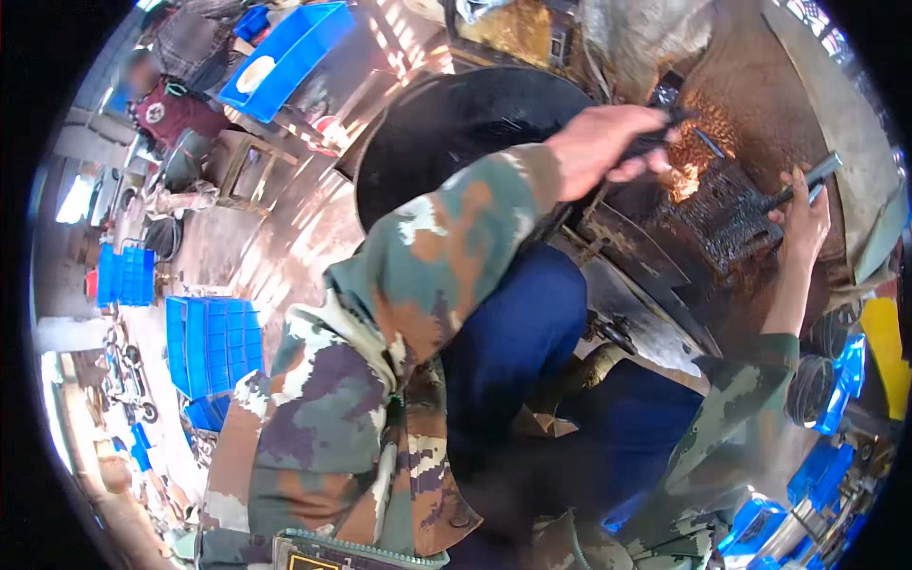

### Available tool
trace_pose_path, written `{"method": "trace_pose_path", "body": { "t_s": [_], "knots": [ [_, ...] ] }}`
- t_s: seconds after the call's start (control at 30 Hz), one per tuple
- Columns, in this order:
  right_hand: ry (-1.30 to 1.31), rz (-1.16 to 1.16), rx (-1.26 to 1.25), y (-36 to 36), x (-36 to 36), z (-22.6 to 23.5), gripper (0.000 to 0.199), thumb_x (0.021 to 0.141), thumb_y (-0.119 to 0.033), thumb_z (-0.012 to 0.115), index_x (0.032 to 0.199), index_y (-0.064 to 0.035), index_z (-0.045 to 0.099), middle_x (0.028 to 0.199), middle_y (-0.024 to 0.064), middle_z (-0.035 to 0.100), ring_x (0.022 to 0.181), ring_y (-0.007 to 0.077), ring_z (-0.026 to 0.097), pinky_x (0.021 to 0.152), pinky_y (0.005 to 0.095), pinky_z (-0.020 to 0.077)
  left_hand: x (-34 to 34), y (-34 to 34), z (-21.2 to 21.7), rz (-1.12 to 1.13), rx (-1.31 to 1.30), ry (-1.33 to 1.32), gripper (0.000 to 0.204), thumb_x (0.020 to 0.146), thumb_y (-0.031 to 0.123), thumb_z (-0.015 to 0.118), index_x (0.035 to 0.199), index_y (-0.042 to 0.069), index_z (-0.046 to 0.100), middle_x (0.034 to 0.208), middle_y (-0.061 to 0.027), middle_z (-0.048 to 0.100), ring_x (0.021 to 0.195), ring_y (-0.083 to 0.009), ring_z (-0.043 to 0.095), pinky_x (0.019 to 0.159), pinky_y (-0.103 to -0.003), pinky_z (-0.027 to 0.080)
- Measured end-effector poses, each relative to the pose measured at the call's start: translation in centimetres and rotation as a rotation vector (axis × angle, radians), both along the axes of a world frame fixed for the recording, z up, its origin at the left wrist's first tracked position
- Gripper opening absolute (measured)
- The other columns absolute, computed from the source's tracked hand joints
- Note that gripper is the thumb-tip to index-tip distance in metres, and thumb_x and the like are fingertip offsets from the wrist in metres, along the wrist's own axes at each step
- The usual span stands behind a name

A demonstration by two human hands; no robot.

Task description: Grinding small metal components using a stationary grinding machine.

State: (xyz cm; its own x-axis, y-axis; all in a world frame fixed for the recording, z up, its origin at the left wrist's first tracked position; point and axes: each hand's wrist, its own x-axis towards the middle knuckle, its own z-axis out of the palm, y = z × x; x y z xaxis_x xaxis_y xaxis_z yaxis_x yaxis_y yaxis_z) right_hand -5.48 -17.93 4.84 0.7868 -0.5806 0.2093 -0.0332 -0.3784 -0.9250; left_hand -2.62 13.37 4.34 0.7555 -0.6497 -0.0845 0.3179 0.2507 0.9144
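My left hand (pixel 608 142) reaches across to the upper right, its fingers closed round a dark, black-gripped object (pixel 654 139) whose kind I cannot make out. Beside it lies a heap of shiny brass-coloured bits (pixel 705 119), with a thin grey rod (pixel 710 143) across it. My right hand (pixel 803 217), farther right, is wrapped round a grey metal bar (pixel 823 171). Between the two hands sits a dark, oily metal block (pixel 727 214) with a rough surface. Its lower side is in shadow.
A large round black pan (pixel 399 142) stands left of the work spot. Blue crates (pixel 214 347) stand on the floor at left, and a blue bin (pixel 294 57) is farther back. Another person (pixel 180 114) sits at upper left. A coil of wire (pixel 809 389) lies at right.
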Motion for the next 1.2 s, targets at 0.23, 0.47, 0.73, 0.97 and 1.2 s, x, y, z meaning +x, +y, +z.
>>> {"method": "trace_pose_path", "body": {
  "t_s": [0.23, 0.47, 0.73, 0.97, 1.2],
  "knots": [
    [0.023, -0.041, -0.127, -2.3, -0.8, 0.4, 0.035, 0.093, -0.029, 0.064, 0.119, -0.0056, 0.063, 0.090, 0.0024, 0.065, 0.063, 0.0082, 0.050, 0.047, 0.0237, 0.0450, -1.2, -10.9, 3.9, -0.047, -0.181, 0.115, 0.022, 0.082, 0.012, 0.072, 0.091, 0.002, 0.056, 0.070, -0.0015, 0.051, 0.051, -0.0054, 0.042, 0.039, -0.021, 0.027],
    [-0.012, 0.017, -0.080, -2.3, -0.4, -0.3, 0.039, 0.096, -0.027, 0.062, 0.129, -0.0065, 0.056, 0.101, 0.0023, 0.069, 0.061, 0.0033, 0.048, 0.048, 0.0204, 0.0452, -1.9, -16.0, -1.7, 0.118, -0.178, 0.256, 0.086, 0.076, 0.014, 0.071, 0.147, -0.004, 0.028, 0.068, -0.0081, 0.055, 0.045, -0.0136, 0.046, 0.037, -0.028, 0.032],
    [0.037, 0.020, -0.076, -1.7, 0.0, -0.5, 0.040, 0.096, -0.030, 0.062, 0.129, -0.0080, 0.056, 0.103, 0.0013, 0.069, 0.063, 0.0027, 0.047, 0.049, 0.0199, 0.0429, -1.9, -17.2, -4.2, 0.214, 0.020, 0.058, 0.056, 0.081, 0.017, 0.066, 0.126, -0.011, 0.047, 0.069, -0.0094, 0.059, 0.055, -0.0141, 0.055, 0.043, -0.029, 0.039],
    [-0.044, 0.063, -0.146, -3.1, -0.8, -0.6, 0.035, 0.097, -0.022, 0.059, 0.127, -0.0054, 0.057, 0.106, 0.0040, 0.069, 0.064, 0.0048, 0.051, 0.049, 0.0199, 0.0458, -1.7, -18.8, -4.0, 0.206, -0.095, 0.208, 0.022, 0.094, 0.021, 0.048, 0.106, 0.004, 0.055, 0.075, -0.0100, 0.061, 0.054, -0.0154, 0.052, 0.048, -0.032, 0.043],
    [-0.059, -0.004, -0.107, 0.1, -0.3, 0.3, 0.026, 0.092, -0.020, 0.065, 0.103, 0.0032, 0.060, 0.095, 0.0108, 0.072, 0.065, 0.0114, 0.062, 0.044, 0.0263, 0.0539, -1.0, -14.9, -2.0, 0.126, -0.188, 0.252, 0.017, 0.092, 0.016, 0.059, 0.099, 0.001, 0.061, 0.079, -0.0142, 0.068, 0.043, -0.0121, 0.048, 0.038, -0.027, 0.034]
  ]
}}
